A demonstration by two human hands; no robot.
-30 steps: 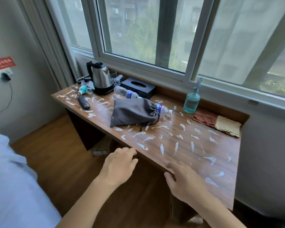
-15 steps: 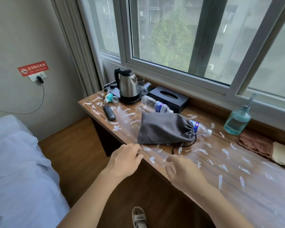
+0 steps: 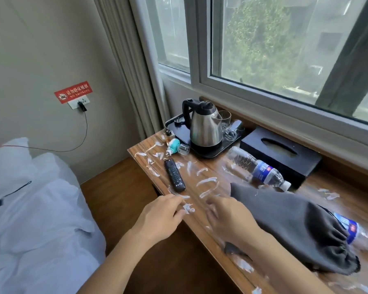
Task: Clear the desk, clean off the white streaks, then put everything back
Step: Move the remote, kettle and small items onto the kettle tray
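Head view: barely begun — desk [image 3: 202,181] smeared with white streaks [image 3: 208,184], remote [image 3: 174,176], kettle [image 3: 204,127], bottle [image 3: 259,168], grey bag [image 3: 295,225] uncleared; left hand [image 3: 159,219], right hand [image 3: 229,219] relaxed, empty, near front edge.

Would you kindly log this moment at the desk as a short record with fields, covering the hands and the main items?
surface: wooden desk under a window, smeared with white streaks
left hand: open, fingers at the desk's front edge, holding nothing
right hand: open, over the desk beside the grey pouch
remote: flat near the left end
kettle: upright on a black tray
bottles: one water bottle lying before the tissue box
progress: nothing cleared yet
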